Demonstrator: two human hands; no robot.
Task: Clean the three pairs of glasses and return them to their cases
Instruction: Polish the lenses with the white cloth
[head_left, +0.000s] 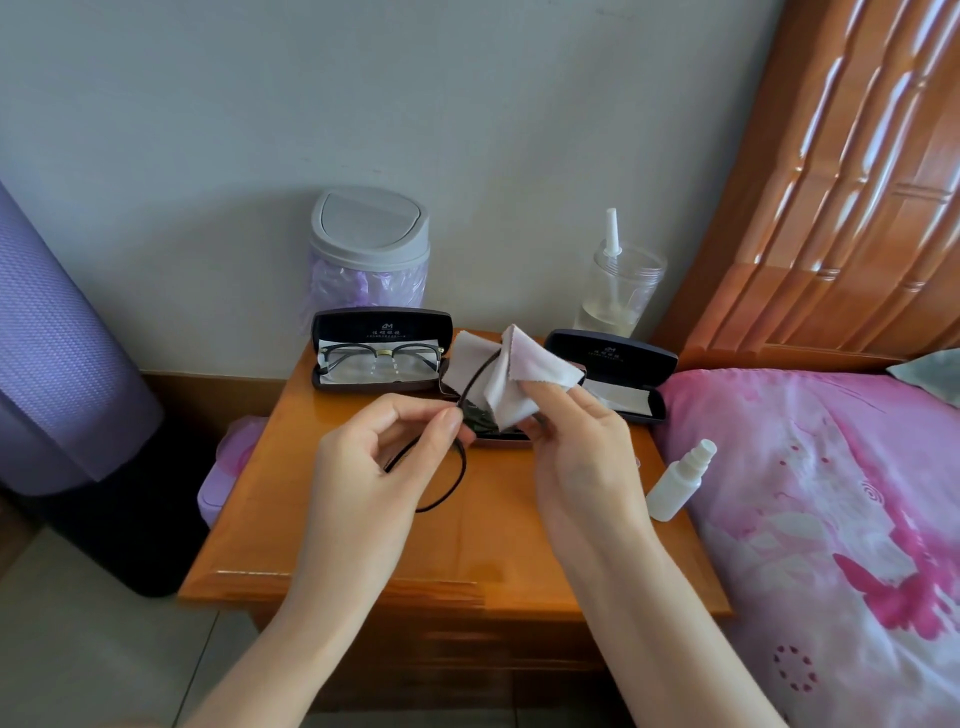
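Head view: I've got my left hand (387, 457) fingers pinching the dark glasses (447, 467), right hand (576, 441) fingers clamped on the cloth (519, 374) over a lens.

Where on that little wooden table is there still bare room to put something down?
The nightstand's front half, below the hands, and its left strip beneath the open case holding glasses are bare. The back is crowded: two open cases, bin, jar. The spray bottle takes the right edge.
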